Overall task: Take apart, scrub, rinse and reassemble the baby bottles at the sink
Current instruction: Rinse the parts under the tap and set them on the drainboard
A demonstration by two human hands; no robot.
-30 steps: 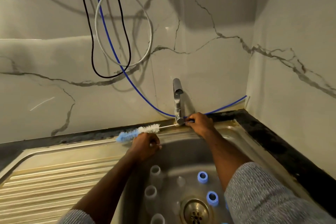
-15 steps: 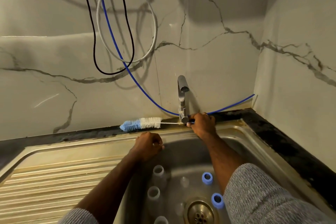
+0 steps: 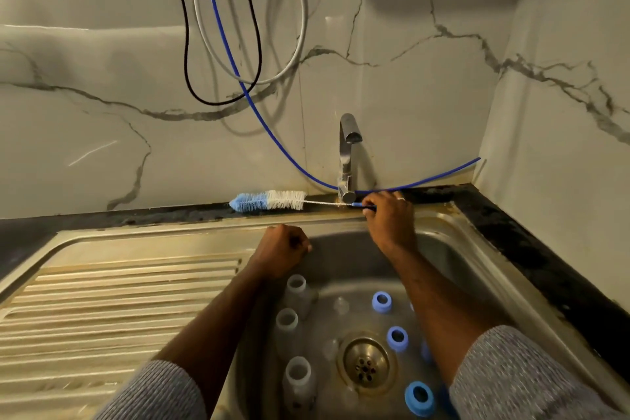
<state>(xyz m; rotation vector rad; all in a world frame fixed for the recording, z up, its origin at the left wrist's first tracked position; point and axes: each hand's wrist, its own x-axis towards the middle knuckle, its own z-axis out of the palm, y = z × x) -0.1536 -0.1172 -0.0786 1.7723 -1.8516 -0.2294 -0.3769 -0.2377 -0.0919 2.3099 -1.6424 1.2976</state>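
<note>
bottles stand upright and open-topped in the steel sink, three of them in a line down the left side of the basin: one near the back, a second bottle in front of it, and a third bottle nearest the viewer. all three are translucent and without caps; whether they hold water cannot be told. blue rings lie on the basin floor to the right of the bottles, one toward the back, another ring just right of the drain, and a third ring at the front. small clear nipples sit between bottles and rings, faint and hard to make out.

the right hand rests at the back rim of the sink, just below the tap, its fingers curled round the blue handle of a brush. the brush lies level along the back ledge, its white and blue bristles pointing left, well clear of the basin. the left hand hovers over the basin's left edge with fingers curled into a loose fist; whether it holds anything cannot be told.

a ribbed draining board stretches left of the basin. black, white and blue cables hang on the marble wall behind.
</note>
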